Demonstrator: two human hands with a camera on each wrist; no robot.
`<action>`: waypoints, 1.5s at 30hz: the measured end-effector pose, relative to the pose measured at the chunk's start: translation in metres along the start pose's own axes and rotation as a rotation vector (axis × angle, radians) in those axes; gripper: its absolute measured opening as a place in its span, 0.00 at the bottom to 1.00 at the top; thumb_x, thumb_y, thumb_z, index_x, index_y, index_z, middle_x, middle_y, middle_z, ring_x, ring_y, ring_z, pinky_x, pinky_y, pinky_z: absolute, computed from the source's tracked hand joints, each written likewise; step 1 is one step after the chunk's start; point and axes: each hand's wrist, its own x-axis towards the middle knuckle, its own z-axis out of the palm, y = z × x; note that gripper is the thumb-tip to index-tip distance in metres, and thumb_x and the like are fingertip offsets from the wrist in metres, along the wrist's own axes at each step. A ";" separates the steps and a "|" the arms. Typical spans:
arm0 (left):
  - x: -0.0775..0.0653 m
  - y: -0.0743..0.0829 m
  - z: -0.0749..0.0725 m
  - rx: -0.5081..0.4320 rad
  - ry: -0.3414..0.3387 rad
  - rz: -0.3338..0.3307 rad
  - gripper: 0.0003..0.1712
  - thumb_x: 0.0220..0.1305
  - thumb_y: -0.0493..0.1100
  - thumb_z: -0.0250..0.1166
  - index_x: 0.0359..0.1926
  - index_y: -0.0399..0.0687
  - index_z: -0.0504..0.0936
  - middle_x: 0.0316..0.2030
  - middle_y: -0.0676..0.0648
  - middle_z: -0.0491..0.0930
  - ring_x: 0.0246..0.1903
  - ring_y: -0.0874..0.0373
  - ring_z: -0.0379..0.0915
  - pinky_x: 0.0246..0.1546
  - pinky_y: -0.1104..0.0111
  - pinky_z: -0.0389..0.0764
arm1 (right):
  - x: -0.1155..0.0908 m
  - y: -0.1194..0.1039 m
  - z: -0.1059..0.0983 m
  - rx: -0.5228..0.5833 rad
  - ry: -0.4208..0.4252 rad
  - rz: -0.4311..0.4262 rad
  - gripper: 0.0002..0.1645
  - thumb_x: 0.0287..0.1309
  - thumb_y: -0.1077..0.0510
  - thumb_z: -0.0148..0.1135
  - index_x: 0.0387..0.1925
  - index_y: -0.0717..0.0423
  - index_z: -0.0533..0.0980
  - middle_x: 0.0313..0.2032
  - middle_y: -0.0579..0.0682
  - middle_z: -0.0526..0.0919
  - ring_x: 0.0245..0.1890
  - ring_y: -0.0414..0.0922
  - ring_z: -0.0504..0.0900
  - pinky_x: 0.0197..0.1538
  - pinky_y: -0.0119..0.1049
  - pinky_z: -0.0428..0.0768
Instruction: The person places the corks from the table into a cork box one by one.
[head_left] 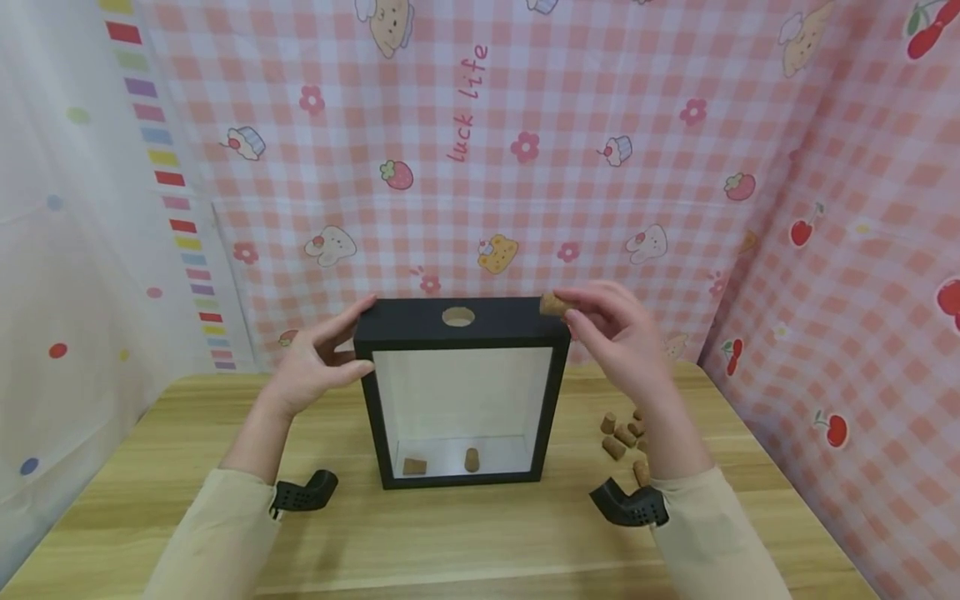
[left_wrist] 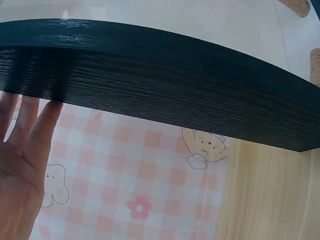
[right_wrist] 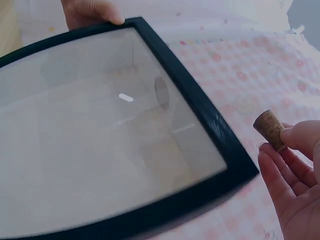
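Note:
A black shadow box frame with a clear front and a round hole in its top stands upright on the table. My left hand grips its upper left corner, thumb at the front edge and fingers toward the back; several fingertips touch the back edge in the left wrist view. My right hand pinches a tapered cork stopper between thumb and fingers, near the box's upper right corner. Inside the box, one cork lies on its side and another cork is near the middle of the floor.
Several loose corks lie on the wooden table right of the box, partly hidden by my right forearm. A pink checked cloth hangs behind the table and along its right. Black wrist mounts sit at both cuffs.

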 end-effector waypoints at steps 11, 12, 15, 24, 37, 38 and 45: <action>0.000 0.001 0.001 -0.006 0.003 -0.002 0.45 0.58 0.23 0.65 0.75 0.44 0.62 0.74 0.48 0.59 0.69 0.59 0.61 0.54 0.69 0.75 | 0.031 -0.015 0.031 -0.101 -0.200 -0.103 0.16 0.60 0.72 0.64 0.49 0.63 0.83 0.48 0.53 0.82 0.45 0.45 0.79 0.49 0.33 0.80; 0.000 0.001 0.001 -0.009 0.004 -0.003 0.45 0.58 0.23 0.65 0.75 0.45 0.62 0.74 0.48 0.59 0.69 0.58 0.61 0.54 0.69 0.75 | 0.034 -0.015 0.034 -0.125 -0.217 -0.106 0.15 0.60 0.71 0.64 0.49 0.62 0.83 0.47 0.52 0.82 0.45 0.44 0.79 0.48 0.33 0.80; 0.000 0.001 0.001 -0.010 0.004 -0.005 0.45 0.58 0.23 0.65 0.75 0.45 0.62 0.74 0.48 0.59 0.69 0.58 0.61 0.54 0.69 0.75 | 0.040 -0.015 0.041 -0.185 -0.267 -0.096 0.15 0.60 0.69 0.65 0.49 0.60 0.84 0.46 0.51 0.82 0.43 0.43 0.80 0.48 0.34 0.80; 0.001 0.002 0.000 -0.007 0.002 -0.019 0.44 0.59 0.24 0.66 0.75 0.45 0.62 0.74 0.48 0.59 0.70 0.56 0.59 0.54 0.69 0.75 | 0.057 -0.020 0.053 -0.338 -0.384 -0.100 0.14 0.61 0.65 0.67 0.48 0.55 0.85 0.44 0.49 0.83 0.40 0.42 0.79 0.44 0.36 0.79; 0.000 0.002 0.000 -0.009 0.001 -0.027 0.44 0.59 0.25 0.66 0.75 0.49 0.63 0.74 0.48 0.58 0.70 0.56 0.59 0.54 0.69 0.75 | 0.070 -0.016 0.061 -0.374 -0.474 -0.064 0.14 0.63 0.64 0.65 0.50 0.56 0.85 0.50 0.52 0.82 0.47 0.45 0.79 0.48 0.39 0.78; 0.001 0.002 0.000 -0.009 0.000 -0.027 0.45 0.59 0.25 0.66 0.75 0.50 0.63 0.74 0.48 0.58 0.70 0.56 0.59 0.54 0.69 0.75 | 0.070 -0.016 0.060 -0.360 -0.470 -0.058 0.15 0.63 0.63 0.65 0.51 0.56 0.85 0.51 0.52 0.82 0.47 0.45 0.79 0.48 0.39 0.79; 0.001 0.001 -0.001 -0.005 0.000 -0.027 0.45 0.59 0.25 0.66 0.75 0.46 0.61 0.74 0.48 0.58 0.69 0.57 0.59 0.54 0.69 0.75 | 0.064 -0.017 0.043 -0.247 -0.419 -0.058 0.20 0.64 0.64 0.64 0.58 0.60 0.79 0.51 0.54 0.82 0.47 0.45 0.81 0.52 0.38 0.79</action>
